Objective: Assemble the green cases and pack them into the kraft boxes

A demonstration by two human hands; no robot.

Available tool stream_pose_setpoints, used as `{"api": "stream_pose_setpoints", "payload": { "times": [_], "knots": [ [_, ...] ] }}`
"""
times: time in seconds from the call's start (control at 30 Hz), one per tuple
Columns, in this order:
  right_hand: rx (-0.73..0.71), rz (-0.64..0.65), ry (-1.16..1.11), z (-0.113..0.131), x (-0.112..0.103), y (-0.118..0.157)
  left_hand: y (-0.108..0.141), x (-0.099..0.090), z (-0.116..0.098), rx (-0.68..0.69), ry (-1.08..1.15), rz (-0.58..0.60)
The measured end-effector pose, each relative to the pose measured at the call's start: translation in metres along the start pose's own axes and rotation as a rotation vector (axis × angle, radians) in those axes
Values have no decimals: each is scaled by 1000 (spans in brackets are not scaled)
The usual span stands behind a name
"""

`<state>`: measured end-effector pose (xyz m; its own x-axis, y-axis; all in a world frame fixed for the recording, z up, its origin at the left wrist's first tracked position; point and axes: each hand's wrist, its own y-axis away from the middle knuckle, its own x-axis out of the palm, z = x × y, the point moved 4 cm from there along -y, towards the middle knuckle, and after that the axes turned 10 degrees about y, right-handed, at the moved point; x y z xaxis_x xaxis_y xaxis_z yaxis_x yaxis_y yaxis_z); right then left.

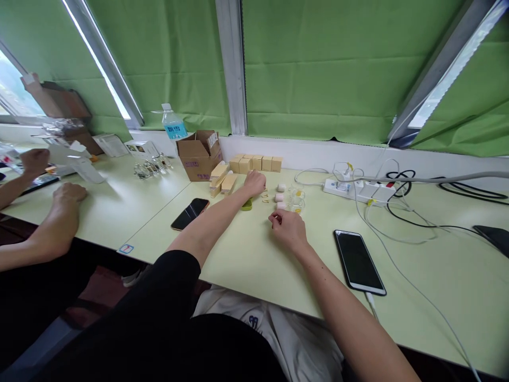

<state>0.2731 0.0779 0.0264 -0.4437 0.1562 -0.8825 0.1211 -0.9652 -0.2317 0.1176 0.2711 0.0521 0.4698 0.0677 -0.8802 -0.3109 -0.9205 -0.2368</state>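
My left hand [255, 183] reaches forward over the table with its fingers curled down, in front of a row of small kraft-coloured boxes [256, 162]. Its fingertips are hidden. A flat green object [246, 205] lies just below its wrist. Closer to me, my right hand [289, 228] has its fingers pinched together; whatever they hold is too small to make out. Beyond it stand small pale pink pieces [280, 198] in a column, flanked by little gold rings [265, 196] on the left and clear round pieces with yellow spots [297, 199] on the right.
Left lie a dark phone [190, 214], more kraft boxes [228, 183], an open carton [200, 155] and a water bottle [174, 123]. A charging phone [360, 261], power strip [358, 191] and loose cables are right. A co-worker's arms [59, 217] rest far left.
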Motion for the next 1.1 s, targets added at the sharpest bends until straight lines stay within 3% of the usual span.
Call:
{"api": "stream_pose_setpoints", "payload": {
  "times": [0.27,0.53,0.77,1.1],
  "knots": [
    [-47,6,82,3,5,1,-2,-3,10,-18,-36,3],
    [-72,50,151,9,6,5,-22,-40,40,-226,-193,-101],
    [-117,61,202,11,6,8,-31,-46,61,-336,-308,-17],
    [-109,108,242,14,4,8,-43,-48,70,-240,-351,21]
  ]
}}
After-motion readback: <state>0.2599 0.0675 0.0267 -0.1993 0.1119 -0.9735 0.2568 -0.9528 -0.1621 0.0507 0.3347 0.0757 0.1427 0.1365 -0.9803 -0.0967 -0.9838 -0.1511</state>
